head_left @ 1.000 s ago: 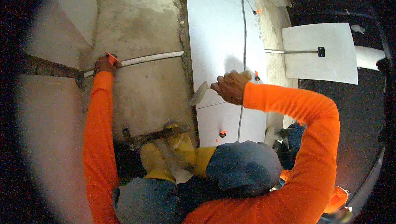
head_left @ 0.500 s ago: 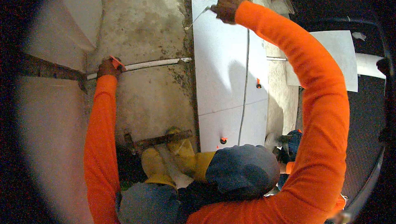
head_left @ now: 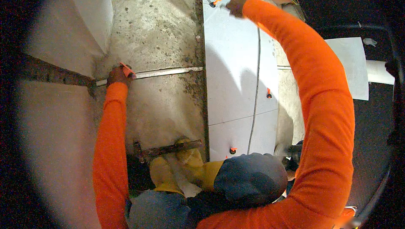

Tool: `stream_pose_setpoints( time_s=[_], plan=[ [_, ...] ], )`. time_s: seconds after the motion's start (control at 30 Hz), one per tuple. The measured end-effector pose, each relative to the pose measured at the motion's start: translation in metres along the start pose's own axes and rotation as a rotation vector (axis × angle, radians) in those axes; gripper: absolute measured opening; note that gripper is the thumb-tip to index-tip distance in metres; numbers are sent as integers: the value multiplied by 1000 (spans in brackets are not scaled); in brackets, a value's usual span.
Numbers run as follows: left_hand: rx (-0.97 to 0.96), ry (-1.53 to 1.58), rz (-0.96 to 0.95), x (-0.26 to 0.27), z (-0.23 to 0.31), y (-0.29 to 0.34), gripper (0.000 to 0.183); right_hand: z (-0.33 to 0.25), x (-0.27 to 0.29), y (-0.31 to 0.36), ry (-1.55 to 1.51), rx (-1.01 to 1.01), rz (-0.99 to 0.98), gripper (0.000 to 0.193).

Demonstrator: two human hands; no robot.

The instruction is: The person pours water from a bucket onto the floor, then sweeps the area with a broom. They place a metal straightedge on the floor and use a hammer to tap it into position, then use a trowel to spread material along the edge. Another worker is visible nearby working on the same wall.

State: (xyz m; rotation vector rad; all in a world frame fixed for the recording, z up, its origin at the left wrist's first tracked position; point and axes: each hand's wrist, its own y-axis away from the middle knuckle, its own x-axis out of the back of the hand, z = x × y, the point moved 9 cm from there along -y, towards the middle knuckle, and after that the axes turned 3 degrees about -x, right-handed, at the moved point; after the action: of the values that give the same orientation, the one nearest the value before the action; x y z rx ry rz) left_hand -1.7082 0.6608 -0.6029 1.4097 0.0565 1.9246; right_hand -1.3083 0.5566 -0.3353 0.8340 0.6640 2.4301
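Observation:
My left hand (head_left: 117,76) is closed around a flat orange piece (head_left: 127,71), beside a white pipe-like strip (head_left: 168,72) that crosses the concrete floor. Out over the far part of the light grey tile (head_left: 230,77), my right hand (head_left: 238,4) is closed on a thin tool with a pale shaft (head_left: 224,6). Motion blurs the tool, and its exact kind is unclear. Just left of it stands an orange-and-black tile-levelling clip (head_left: 214,3). More such clips stand at the tile's right side (head_left: 269,93) and near end (head_left: 233,150).
A dark cable (head_left: 256,81) runs lengthwise over the tile. Between my yellow boots (head_left: 162,174) and the floor strip lies a rusty metal bar (head_left: 173,148). Pale panels (head_left: 55,119) rise at left; a white sheet (head_left: 348,66) lies at right. Part of another person shows behind my right arm.
My right hand has moved slightly away, still closed on the thin tool, whose shaft now points toward the far clip. My left hand keeps its orange piece. The whole view has shifted a little.

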Motion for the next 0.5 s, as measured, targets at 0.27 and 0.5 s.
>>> stream_pose_setpoints(
  time_s=[0.27,0.5],
  plan=[
    [119,112,-49,6,-1,10,36,-133,15,100,-407,431,-199,38],
    [-4,17,-5,13,7,7,44,-153,7,125,-334,219,-416,21]
  ],
)
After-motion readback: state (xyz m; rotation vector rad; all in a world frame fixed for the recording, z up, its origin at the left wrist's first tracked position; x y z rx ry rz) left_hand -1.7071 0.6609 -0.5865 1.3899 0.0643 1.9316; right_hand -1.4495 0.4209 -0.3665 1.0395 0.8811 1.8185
